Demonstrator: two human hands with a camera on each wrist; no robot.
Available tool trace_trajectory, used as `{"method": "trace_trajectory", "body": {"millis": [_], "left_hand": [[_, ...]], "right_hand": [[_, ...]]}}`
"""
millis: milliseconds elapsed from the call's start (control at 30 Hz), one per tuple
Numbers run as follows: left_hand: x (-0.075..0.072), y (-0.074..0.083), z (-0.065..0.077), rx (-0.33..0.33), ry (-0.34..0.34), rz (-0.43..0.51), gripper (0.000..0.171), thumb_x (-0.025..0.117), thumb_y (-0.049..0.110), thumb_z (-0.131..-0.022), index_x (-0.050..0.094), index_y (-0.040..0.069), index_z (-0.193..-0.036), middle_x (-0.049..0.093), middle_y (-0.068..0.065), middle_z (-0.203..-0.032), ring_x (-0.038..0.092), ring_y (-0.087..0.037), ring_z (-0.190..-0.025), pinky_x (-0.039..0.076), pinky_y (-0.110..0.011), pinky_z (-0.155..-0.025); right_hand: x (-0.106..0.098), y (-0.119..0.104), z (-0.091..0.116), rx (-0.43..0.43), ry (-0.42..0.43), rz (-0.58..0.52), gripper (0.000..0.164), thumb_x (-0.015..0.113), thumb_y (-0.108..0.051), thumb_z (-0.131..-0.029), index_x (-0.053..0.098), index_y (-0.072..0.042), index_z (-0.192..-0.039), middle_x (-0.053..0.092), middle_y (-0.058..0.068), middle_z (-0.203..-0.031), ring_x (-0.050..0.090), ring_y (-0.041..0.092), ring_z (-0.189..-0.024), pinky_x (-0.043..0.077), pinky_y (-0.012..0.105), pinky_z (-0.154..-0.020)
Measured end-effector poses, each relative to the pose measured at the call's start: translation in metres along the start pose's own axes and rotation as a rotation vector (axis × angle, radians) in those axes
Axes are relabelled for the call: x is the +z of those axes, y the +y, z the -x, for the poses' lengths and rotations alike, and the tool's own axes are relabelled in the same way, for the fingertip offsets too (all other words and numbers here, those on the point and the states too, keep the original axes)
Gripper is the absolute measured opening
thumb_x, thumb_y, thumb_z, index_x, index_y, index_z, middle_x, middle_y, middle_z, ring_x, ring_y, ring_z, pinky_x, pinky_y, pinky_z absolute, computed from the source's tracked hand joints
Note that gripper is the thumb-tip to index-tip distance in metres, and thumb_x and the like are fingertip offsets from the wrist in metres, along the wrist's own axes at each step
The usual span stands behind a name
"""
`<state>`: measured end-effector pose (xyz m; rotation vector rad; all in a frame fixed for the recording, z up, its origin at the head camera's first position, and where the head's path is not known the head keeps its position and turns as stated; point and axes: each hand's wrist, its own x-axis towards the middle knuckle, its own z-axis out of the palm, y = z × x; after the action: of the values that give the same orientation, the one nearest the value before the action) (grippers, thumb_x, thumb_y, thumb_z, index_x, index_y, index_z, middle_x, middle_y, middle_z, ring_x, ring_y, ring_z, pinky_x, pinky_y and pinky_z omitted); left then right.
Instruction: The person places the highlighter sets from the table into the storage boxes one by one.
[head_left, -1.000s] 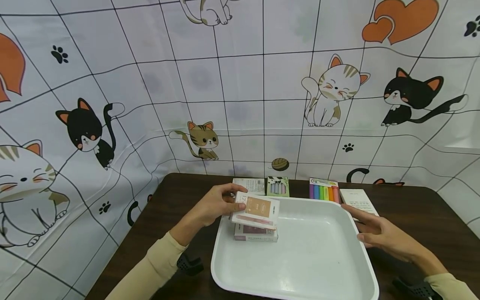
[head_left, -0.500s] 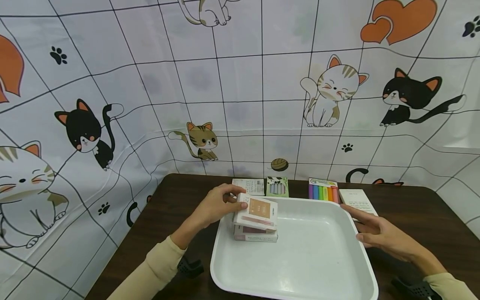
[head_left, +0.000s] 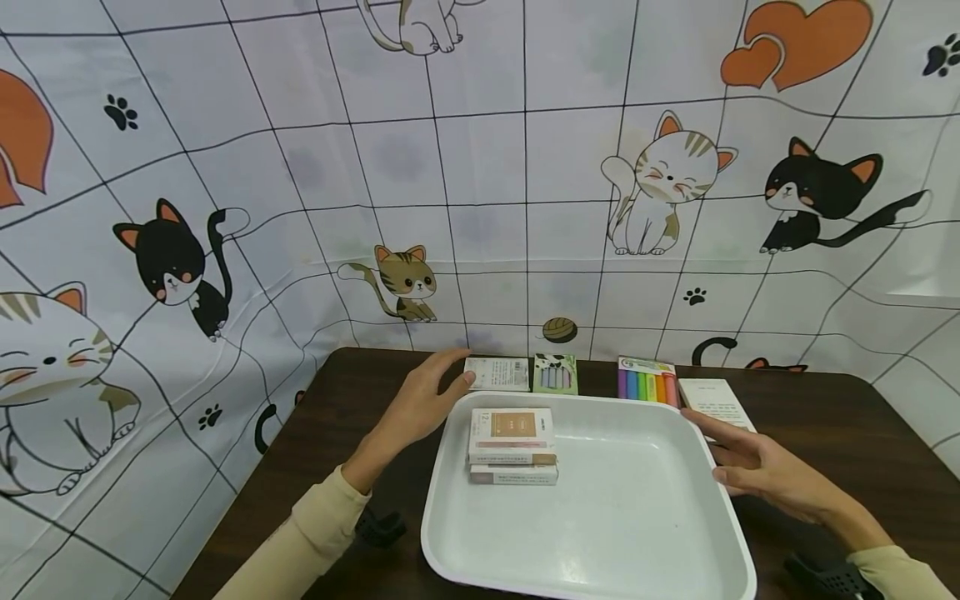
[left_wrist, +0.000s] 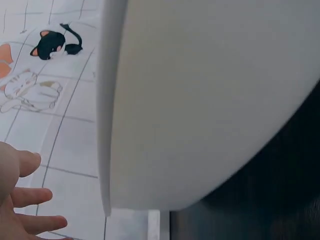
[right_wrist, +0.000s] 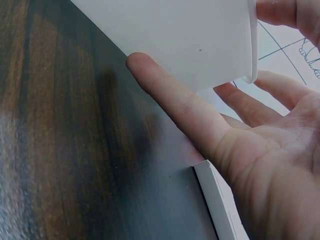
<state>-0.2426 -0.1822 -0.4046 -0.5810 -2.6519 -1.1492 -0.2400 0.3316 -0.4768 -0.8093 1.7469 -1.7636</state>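
In the head view, my left hand hovers behind the back left corner of the white tray, fingers spread and holding nothing. A small white box with a tan panel lies flat inside the tray, on top of another small white box. Just past my left fingertips is a white box with printed text. My right hand rests on the tray's right rim. The right wrist view shows its long straight finger along the tray's outer wall and other fingers near the rim.
Behind the tray stand a green box with a cow print and a box with a rainbow of coloured sticks. A white box with text lies beside my right fingers. The dark wooden table meets a cat-print sheet.
My left hand has let go of the tan-panelled box, now flat on the lower box, and has moved back toward the rear boxes. The right hand has stayed at the rim.
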Motion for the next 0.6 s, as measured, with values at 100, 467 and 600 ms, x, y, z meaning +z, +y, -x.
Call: {"method": "trace_trajectory", "body": {"millis": [100,467,600], "left_hand": [[-0.001,-0.005,-0.002,0.005,-0.018,-0.011,0.054,0.053,0.037,-0.108,0.046,0.008,-0.152,0.041,-0.016,-0.155,0.035,-0.035,-0.144,0.033,-0.057,-0.113],[-0.003,-0.03,-0.008,0.022,-0.034,-0.078,0.052,0.051,0.032,-0.11,0.044,0.004,-0.153,0.041,-0.019,-0.155,0.036,-0.039,-0.143,0.032,-0.059,-0.113],[-0.005,-0.038,-0.01,0.03,-0.05,-0.11,0.053,0.049,0.03,-0.11,0.041,0.002,-0.154,0.039,-0.021,-0.156,0.035,-0.04,-0.143,0.031,-0.059,-0.113]], "right_hand": [[0.001,0.001,0.0,-0.002,0.001,0.0,0.074,0.044,0.01,-0.103,0.01,-0.011,-0.165,0.022,0.0,-0.167,0.043,0.018,-0.141,0.052,0.057,-0.093],[0.002,-0.002,0.0,-0.01,0.002,-0.006,0.073,0.044,0.011,-0.103,0.01,-0.01,-0.165,0.021,-0.001,-0.167,0.041,0.017,-0.141,0.052,0.059,-0.092],[0.002,-0.001,0.0,-0.005,0.02,0.015,0.073,0.045,0.01,-0.103,0.011,-0.01,-0.165,0.023,-0.002,-0.167,0.043,0.015,-0.14,0.053,0.058,-0.091]]}}
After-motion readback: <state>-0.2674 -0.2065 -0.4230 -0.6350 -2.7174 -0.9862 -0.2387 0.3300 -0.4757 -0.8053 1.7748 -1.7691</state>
